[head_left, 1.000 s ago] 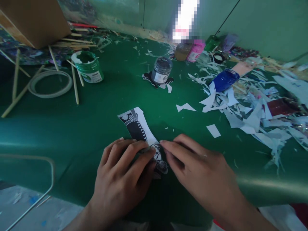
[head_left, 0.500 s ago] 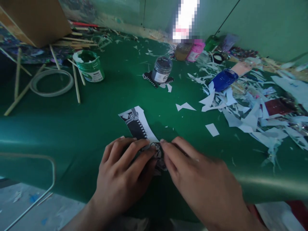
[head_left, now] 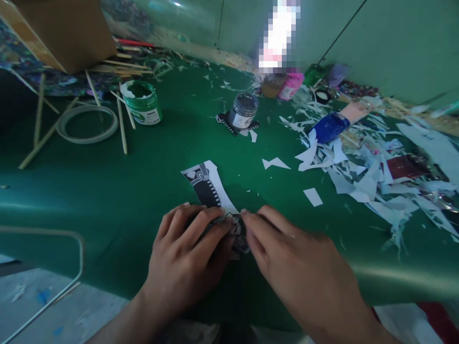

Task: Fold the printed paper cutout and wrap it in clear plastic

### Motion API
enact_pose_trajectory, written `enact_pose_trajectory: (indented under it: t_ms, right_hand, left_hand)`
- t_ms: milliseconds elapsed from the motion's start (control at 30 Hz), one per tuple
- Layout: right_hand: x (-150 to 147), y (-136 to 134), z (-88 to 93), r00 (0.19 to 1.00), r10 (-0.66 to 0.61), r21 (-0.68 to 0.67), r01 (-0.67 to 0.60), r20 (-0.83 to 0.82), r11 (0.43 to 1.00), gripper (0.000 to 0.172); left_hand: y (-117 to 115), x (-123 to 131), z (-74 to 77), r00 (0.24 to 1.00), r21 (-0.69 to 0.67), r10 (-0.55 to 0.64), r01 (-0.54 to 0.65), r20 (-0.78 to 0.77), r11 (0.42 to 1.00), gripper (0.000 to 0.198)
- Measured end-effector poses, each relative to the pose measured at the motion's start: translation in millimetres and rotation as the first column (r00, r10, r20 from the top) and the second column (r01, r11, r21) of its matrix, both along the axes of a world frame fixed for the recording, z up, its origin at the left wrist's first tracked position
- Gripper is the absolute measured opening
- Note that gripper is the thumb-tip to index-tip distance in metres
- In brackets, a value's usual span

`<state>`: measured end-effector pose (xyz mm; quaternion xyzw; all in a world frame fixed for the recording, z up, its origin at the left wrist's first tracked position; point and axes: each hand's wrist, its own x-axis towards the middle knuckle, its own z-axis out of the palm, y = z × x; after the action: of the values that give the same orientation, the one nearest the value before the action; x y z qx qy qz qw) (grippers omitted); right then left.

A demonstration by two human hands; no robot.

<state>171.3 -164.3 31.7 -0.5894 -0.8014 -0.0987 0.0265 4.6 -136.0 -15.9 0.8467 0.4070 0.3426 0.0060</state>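
A black-and-white printed paper cutout with a white margin lies on the green tabletop in front of me. My left hand rests over its near half, fingers bent and pressed down on the print, thumb tucked under near the index finger. At the cutout's right edge my right hand has its fingers closed in a pinch, the fingertips touching the white margin. Whether a small tool sits in that pinch is hidden. Part of the near end, with a grey pattern, shows between the hands.
Beyond the cutout, a jar of dark paint stands on another black printed cutout. A green paint jar, tape roll and wooden sticks lie left. Paper scraps and a tipped blue jar are heaped right.
The view has shifted slightly, so the far left things sit a little further right. Both hands and the cutout keep nearly the same places relative to each other.
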Motion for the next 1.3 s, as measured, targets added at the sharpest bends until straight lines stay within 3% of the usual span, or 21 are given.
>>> enact_pose_trajectory:
  t_ms: [400,767,1300]
  right_hand:
    - [6.6,1.5,4.3,0.997,0.075,-0.021,-0.074,0.033,0.997,0.033]
    - [28.8,26.7,11.5,0.929,0.363,-0.023,-0.362,0.071,0.932,0.031]
    - [24.7,21.2,10.0,0.945,0.31,-0.026,-0.309,0.105,0.951,0.033]
  left_hand:
    - [-0.6,-0.7,1.1,1.0,-0.02,0.01,-0.01,0.006,1.0,0.015]
    - [0.1,-1.0,0.9,1.0,-0.012,0.002,-0.002,0.004,1.0,0.015]
    - [-0.1,-1.1,0.9,1.0,-0.016,0.012,-0.012,0.014,1.0,0.016]
